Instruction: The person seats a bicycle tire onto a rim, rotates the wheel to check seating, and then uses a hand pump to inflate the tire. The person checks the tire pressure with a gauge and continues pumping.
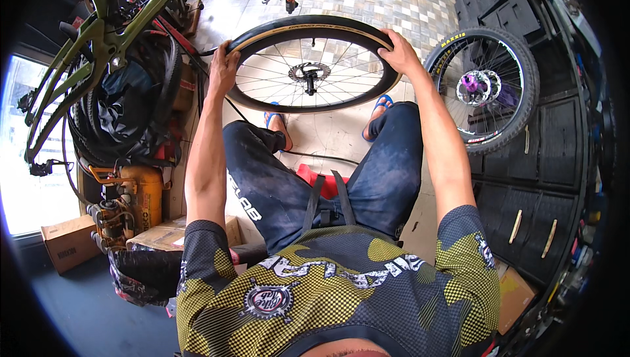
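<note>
A bicycle wheel point(376, 88) with a black rim and a tan-sided black tire point(298, 27) is held tilted in front of my knees. My left hand point(225, 68) grips the tire at its left side, fingers wrapped over the outer edge. On the opposite side, my right hand point(401, 55) grasps the tire with the thumb toward the rim. A brake rotor point(310, 71) surrounds the hub at the centre of thin spokes. The valve stem point(313, 42) sticks out from the far part of the rim.
A knobby-tired wheel point(518, 111) with a purple hub leans against black drawers point(558, 140) at right. A green bike frame point(98, 42) stands at left above hanging tires point(174, 71). Below are a yellow compressor point(146, 189) and cardboard boxes point(69, 244). A dark hose point(321, 155) crosses the floor between my legs.
</note>
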`<state>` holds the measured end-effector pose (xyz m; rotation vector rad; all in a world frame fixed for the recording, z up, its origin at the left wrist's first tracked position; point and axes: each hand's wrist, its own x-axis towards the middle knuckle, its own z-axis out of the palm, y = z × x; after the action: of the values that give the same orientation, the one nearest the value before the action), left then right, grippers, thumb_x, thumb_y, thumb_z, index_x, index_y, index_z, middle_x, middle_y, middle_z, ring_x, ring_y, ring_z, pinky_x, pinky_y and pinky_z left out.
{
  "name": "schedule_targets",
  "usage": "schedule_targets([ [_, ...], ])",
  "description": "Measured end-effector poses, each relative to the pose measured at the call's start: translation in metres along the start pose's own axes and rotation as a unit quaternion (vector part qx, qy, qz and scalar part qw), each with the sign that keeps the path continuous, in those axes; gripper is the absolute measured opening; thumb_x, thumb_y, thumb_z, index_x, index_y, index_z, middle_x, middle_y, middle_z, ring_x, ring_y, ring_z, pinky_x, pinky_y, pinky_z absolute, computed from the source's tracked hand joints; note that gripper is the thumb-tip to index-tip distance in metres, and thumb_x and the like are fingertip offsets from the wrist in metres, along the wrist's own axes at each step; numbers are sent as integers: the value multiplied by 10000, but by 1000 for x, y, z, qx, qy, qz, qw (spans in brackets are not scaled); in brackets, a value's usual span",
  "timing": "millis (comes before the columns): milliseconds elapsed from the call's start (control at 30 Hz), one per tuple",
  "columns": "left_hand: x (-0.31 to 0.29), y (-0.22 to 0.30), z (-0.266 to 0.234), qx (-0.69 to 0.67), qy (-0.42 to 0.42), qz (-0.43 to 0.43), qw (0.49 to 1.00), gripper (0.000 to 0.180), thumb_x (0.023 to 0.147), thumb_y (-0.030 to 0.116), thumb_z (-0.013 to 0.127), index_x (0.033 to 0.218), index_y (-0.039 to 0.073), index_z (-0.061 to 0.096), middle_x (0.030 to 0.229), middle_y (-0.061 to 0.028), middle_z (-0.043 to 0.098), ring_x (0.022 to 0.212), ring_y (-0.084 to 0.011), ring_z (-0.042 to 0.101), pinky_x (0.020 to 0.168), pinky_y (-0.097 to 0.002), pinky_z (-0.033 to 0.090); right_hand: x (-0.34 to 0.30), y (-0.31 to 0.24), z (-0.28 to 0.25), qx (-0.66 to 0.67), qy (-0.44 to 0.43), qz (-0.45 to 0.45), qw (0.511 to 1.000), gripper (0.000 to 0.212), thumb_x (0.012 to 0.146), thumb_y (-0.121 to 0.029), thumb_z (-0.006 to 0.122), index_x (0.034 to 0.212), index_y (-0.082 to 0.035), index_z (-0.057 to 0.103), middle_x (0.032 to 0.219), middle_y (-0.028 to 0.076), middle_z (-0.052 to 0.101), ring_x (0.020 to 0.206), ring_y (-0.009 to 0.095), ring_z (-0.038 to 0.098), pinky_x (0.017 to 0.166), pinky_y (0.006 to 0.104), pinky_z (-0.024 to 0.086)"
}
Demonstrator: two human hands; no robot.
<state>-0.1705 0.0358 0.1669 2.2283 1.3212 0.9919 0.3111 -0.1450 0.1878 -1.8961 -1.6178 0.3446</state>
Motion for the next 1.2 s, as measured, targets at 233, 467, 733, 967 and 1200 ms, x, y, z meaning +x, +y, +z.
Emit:
schedule_targets([
  [233,-6,-2,-3,0,13,20,1000,466,1056,299,628,1447,55,553,1342,-261,628,1269,-449,588,1084,-503,463,-4,-11,5,-48,11,17,999,624,870,-240,799,1426,-74,567,1371,195,651,1286,397,611,1073,473,497],
  [467,-17,75,6,83,-19,-26,996,489,1015,362,674,1429,119,578,1313,-203,651,1248,-411,600,1050,-546,462,-18,-7,13,-92,131,155,975,759,896,-395,802,1485,-27,495,1420,268,594,1326,431,571,1102,489,483],
  [733,-25,210,64,75,-47,13,996,515,926,388,806,1324,95,661,1106,-192,700,1023,-365,686,888,-465,541,-30,-82,14,333,-7,195,923,1058,875,-710,762,1536,44,425,1245,226,689,962,248,731,838,368,589],
  [967,-73,254,77,-234,-284,75,927,561,945,304,797,1417,62,616,1192,-215,698,1021,-341,710,903,-451,575,0,-59,-16,325,21,134,936,464,886,-264,837,1241,-22,661,946,24,714,803,117,652,776,283,545],
  [1200,-101,161,81,-206,-353,-30,912,450,954,350,776,1244,12,709,1135,-206,744,955,-338,748,852,-439,593,62,-9,-59,-208,100,178,957,673,939,-324,745,1524,-126,479,1240,257,716,1129,438,701,965,501,541],
])
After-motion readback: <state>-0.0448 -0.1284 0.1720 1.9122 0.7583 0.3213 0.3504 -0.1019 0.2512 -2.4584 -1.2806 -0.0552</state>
